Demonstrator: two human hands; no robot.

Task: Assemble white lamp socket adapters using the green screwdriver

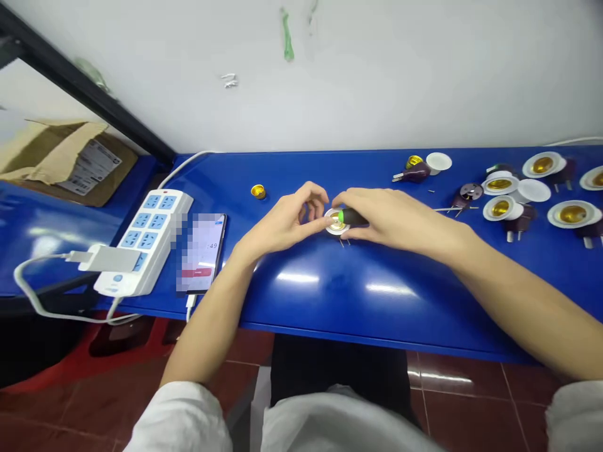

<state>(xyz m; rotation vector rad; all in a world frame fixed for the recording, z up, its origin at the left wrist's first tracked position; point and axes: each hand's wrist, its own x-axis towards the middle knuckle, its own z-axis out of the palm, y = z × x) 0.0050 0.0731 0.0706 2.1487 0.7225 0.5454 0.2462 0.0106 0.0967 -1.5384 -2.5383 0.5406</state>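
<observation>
My right hand (381,220) is closed around a black and green screwdriver handle (352,217). The tool's tip end is over a white-rimmed lamp socket (337,227) with a gold inside, and two metal pins show below its rim. My left hand (301,216) is at the socket's left side, its thumb and fingers curved apart, the thumb tip reaching the rim near the tool. Whether it grips anything there is hard to make out. A small gold screw shell (258,191) lies on the blue table (301,307), beyond my left hand.
A power strip (146,242) with a white charger and a phone (202,251) on a cable lie at the left. Behind them is an open cardboard box (70,163). Several sockets (573,214) with brown plugs and white rings (439,162) spread over the right side. A wall borders the back.
</observation>
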